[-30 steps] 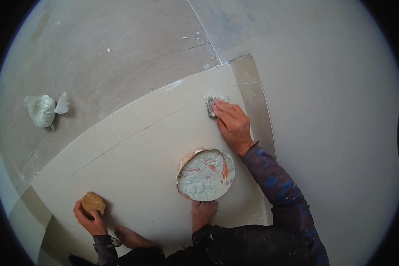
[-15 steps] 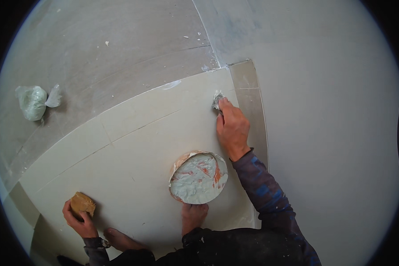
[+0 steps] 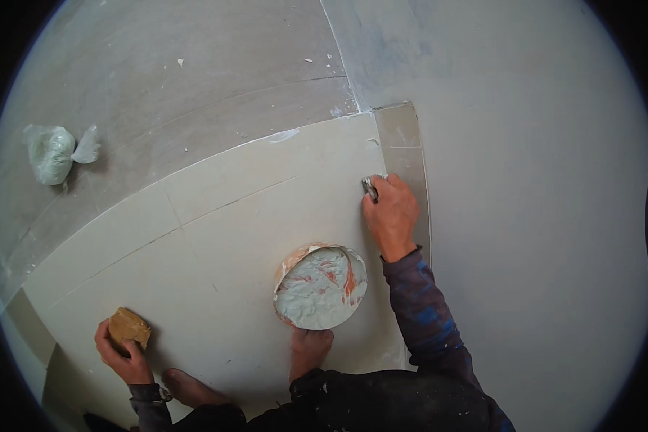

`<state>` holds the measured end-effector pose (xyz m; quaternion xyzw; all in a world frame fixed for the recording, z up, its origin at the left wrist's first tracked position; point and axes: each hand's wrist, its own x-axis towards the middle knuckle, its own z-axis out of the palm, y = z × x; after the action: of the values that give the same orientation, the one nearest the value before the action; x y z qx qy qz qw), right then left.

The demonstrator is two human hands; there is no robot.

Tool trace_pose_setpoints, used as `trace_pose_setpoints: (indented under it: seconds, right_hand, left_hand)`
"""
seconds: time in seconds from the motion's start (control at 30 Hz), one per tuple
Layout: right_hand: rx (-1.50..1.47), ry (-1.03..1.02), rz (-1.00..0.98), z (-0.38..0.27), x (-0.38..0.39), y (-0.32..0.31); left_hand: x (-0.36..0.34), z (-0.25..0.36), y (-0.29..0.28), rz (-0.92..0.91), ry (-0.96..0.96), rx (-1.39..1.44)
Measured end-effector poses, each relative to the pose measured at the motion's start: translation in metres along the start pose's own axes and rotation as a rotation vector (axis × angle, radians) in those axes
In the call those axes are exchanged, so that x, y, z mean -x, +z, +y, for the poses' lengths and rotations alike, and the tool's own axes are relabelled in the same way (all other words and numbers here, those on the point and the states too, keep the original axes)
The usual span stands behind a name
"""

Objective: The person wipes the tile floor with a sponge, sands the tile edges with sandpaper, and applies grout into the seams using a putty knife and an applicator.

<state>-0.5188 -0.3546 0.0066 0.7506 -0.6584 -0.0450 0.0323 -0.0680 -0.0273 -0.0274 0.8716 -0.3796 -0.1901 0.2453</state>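
My left hand [image 3: 126, 358] is closed around a tan-brown sponge [image 3: 129, 329], held over the pale floor tile [image 3: 245, 281] at the lower left. Out to the right, my right hand [image 3: 393, 219] grips a small putty knife [image 3: 370, 189], its blade mostly hidden by paste and fingers. The knife is down at the tile's right side, beside a darker border strip [image 3: 398, 128]. A small smear of grey-white paste [image 3: 373, 142] lies just beyond it. Between my hands stands a round tub [image 3: 281, 277] holding thick whitish paste [image 3: 313, 291] streaked with orange.
My bare feet show near the lower edge, one foot [image 3: 311, 354] right by the tub, the other foot [image 3: 193, 389] near my left wrist. A knotted clear bag of pale powder [image 3: 52, 155] sits at the far left. White crumbs [image 3: 181, 63] dot the grey-brown floor beyond.
My right hand has drawn the putty knife toward me and slightly right, and a paste smear now shows farther up the tile. My left hand keeps the sponge, barely shifted.
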Motion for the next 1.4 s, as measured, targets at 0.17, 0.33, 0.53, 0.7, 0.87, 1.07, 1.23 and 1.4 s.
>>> trace_pose_setpoints:
  seconds: [0.17, 0.33, 0.53, 0.7, 0.87, 1.07, 1.23, 1.4]
  right_hand:
    - [-0.294, -0.014, 0.218, 0.022, -0.013, -0.022]
    - [-0.155, 0.023, 0.307, 0.001, -0.061, 0.015]
    - [-0.400, 0.053, 0.085, -0.009, -0.014, -0.001]
    - [-0.282, -0.129, 0.406, 0.011, -0.023, -0.001]
    - [-0.053, -0.031, 0.244, -0.004, -0.033, 0.014]
    - [-0.441, -0.098, 0.153, 0.010, -0.013, 0.002]
    - [-0.209, -0.037, 0.332, 0.010, -0.044, 0.011]
    - [-0.283, 0.013, 0.245, -0.002, -0.030, 0.018]
  left_hand:
    - [-0.007, 0.013, -0.008, -0.034, 0.060, 0.017]
    - [-0.004, 0.005, -0.002, -0.031, 0.065, -0.001]
    - [-0.002, 0.005, -0.005, -0.027, 0.028, 0.024]
    - [-0.003, 0.010, -0.008, -0.051, 0.070, -0.012]
    - [-0.001, 0.008, -0.002, -0.024, 0.045, 0.006]
    - [-0.002, 0.006, -0.004, -0.007, 0.056, -0.018]
    - [-0.002, 0.011, -0.005, -0.019, 0.058, 0.000]
    - [-0.003, 0.014, 0.001, 0.010, 0.047, 0.014]
